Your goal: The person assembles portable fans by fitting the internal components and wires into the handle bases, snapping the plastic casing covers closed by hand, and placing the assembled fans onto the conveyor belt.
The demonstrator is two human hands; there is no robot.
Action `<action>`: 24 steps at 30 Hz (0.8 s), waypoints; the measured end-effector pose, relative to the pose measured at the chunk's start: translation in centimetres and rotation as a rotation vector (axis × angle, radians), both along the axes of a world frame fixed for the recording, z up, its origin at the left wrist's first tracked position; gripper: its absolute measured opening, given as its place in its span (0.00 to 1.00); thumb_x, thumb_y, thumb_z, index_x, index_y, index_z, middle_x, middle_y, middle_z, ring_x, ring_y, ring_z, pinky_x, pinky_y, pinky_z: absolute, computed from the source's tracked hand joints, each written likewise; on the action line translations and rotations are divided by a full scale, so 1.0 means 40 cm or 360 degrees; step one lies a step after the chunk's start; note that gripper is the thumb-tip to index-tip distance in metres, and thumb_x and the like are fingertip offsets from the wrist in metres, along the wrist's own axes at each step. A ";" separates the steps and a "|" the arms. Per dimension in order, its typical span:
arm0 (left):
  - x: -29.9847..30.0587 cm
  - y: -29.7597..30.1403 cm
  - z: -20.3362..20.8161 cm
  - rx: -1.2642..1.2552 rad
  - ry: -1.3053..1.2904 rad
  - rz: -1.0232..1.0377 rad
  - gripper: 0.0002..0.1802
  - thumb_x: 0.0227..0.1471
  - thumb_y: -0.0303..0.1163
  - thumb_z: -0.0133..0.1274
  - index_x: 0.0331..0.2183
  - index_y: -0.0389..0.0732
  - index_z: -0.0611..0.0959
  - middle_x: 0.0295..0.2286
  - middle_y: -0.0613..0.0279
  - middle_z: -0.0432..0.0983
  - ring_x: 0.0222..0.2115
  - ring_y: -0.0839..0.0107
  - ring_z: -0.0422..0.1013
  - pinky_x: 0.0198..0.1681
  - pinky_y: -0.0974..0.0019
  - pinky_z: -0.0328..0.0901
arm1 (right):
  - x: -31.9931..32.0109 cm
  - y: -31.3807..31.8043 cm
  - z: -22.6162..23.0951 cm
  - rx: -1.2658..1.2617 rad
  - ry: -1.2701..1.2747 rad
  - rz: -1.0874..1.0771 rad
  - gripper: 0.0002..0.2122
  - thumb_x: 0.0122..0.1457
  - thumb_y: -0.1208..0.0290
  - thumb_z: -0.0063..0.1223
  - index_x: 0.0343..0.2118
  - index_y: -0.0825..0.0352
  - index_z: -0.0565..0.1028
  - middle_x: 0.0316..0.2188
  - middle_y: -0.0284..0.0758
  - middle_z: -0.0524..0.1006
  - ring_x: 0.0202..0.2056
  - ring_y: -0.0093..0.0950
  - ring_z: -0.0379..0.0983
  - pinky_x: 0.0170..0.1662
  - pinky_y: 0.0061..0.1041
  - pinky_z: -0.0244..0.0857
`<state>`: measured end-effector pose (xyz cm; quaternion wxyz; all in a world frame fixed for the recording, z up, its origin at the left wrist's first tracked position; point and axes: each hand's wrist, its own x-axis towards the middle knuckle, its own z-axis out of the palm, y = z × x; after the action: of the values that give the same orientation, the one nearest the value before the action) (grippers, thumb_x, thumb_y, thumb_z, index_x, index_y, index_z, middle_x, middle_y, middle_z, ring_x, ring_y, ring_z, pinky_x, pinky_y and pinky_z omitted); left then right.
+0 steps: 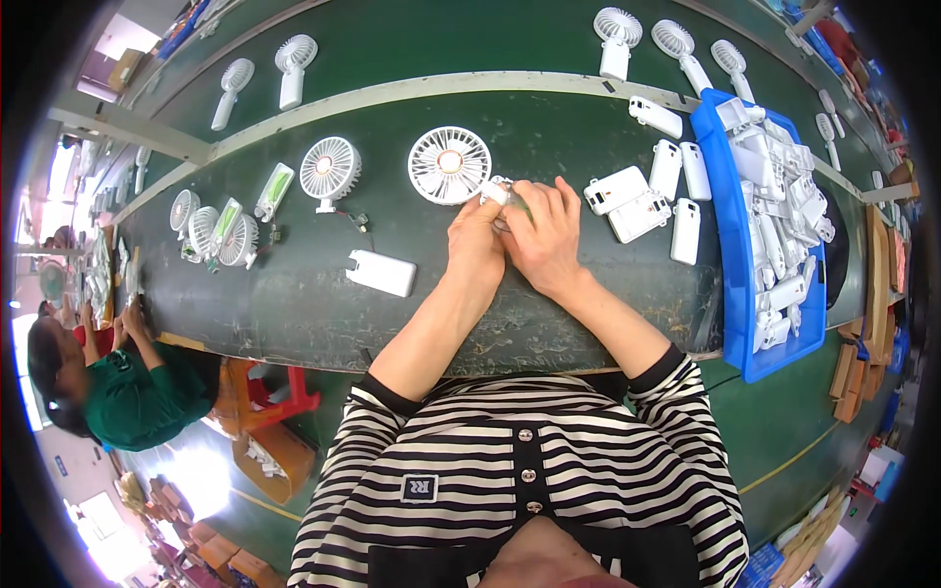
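Left to right on green bench (294, 304): white shell (381, 272), fan head (450, 165), left hand (476, 247) and right hand (542, 237) closed together on small white part (497, 193) at bench centre, shells (627, 201), blue tray (737, 294).

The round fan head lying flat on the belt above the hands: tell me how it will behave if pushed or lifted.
The fan head looks like thin white plastic grille, so probably light and stiff. It lies flat on its face, so a push would likely slide it along the belt rather than roll it. The slim ribs might flex or snap if squeezed hard.
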<state>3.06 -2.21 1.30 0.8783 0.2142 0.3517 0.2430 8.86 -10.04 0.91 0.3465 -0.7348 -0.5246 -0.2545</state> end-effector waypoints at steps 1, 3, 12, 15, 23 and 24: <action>0.000 0.000 -0.002 -0.0033 -0.0036 0.0023 0.11 0.50 0.25 0.50 0.38 0.35 0.74 0.33 0.61 0.72 0.33 0.74 0.69 0.34 0.73 0.65 | 0.004 -0.001 -0.002 0.0005 -0.0022 0.0043 0.10 0.37 0.73 0.54 0.26 0.66 0.70 0.37 0.38 0.68 0.37 0.33 0.66 0.46 0.44 0.55; -0.002 0.004 -0.009 -0.0017 -0.0027 0.0005 0.11 0.50 0.25 0.49 0.38 0.35 0.74 0.33 0.61 0.72 0.33 0.74 0.69 0.34 0.73 0.66 | 0.007 -0.003 -0.002 0.0009 -0.0044 0.0089 0.09 0.38 0.74 0.53 0.26 0.66 0.70 0.37 0.37 0.69 0.38 0.33 0.67 0.46 0.44 0.54; -0.044 -0.001 0.030 0.0051 0.0132 -0.0309 0.11 0.50 0.25 0.47 0.38 0.33 0.73 0.33 0.59 0.72 0.32 0.71 0.71 0.34 0.65 0.68 | 0.021 -0.062 0.042 -0.0166 0.0676 0.0382 0.09 0.37 0.81 0.51 0.25 0.66 0.71 0.38 0.35 0.68 0.39 0.35 0.64 0.41 0.33 0.56; -0.060 0.009 0.033 0.0066 0.0181 -0.0467 0.11 0.50 0.25 0.47 0.37 0.32 0.74 0.33 0.59 0.72 0.32 0.70 0.71 0.36 0.64 0.68 | 0.022 -0.080 0.069 -0.0213 0.0400 0.0446 0.09 0.36 0.80 0.52 0.25 0.66 0.71 0.35 0.34 0.69 0.36 0.33 0.64 0.38 0.31 0.56; -0.087 0.003 0.048 0.0088 0.0283 -0.0643 0.11 0.49 0.26 0.48 0.36 0.33 0.75 0.30 0.61 0.73 0.29 0.73 0.71 0.32 0.66 0.69 | 0.019 -0.111 0.069 -0.0211 0.0222 0.0679 0.12 0.35 0.81 0.53 0.29 0.67 0.73 0.24 0.32 0.70 0.26 0.30 0.65 0.29 0.27 0.55; -0.089 0.001 0.050 0.0081 0.0288 -0.0640 0.11 0.49 0.26 0.48 0.36 0.33 0.75 0.30 0.61 0.73 0.29 0.73 0.71 0.32 0.66 0.69 | 0.022 -0.110 0.068 -0.0186 0.0196 0.0763 0.13 0.35 0.82 0.53 0.29 0.67 0.73 0.24 0.31 0.70 0.25 0.30 0.64 0.29 0.26 0.56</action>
<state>-0.49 -2.15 3.29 0.8682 0.3230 0.3731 0.0516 9.73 -14.44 3.63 0.3853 -0.6222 -0.6756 -0.0890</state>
